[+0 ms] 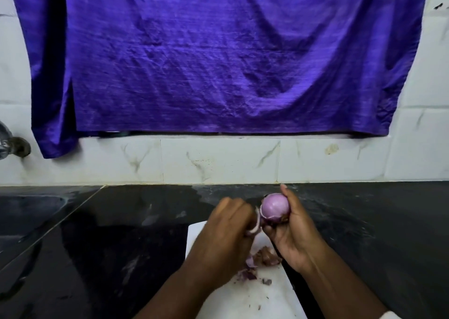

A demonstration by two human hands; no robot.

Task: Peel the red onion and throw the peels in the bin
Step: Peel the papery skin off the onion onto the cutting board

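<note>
cutting board (243,301): white, flat on the dark counter (121,221), beneath both forearms.
loose peels (264,258): small purple heap on the board, between the wrists; dry, papery, feather-light by the look, best gathered by pinch or scoop.
left hand (226,224): curled tight, fingertips pinching a strip of skin (256,226).
strip of skin: pale, curved, thin, likely to tear; far end seemingly attached low on the red onion (275,205).
right hand (294,233): fingers and thumb wrapped round the red onion, index tip raised behind it.
red onion: held above the board's far edge, clear of the counter; top smooth and bare, ragged skin at the base; firm, round, probably slick once bare, so best cupped in the palm.
bin: not in view.
tiled wall (218,160): pale, behind the counter.
purple cloth (218,51): hanging over the wall, farthest.
</note>
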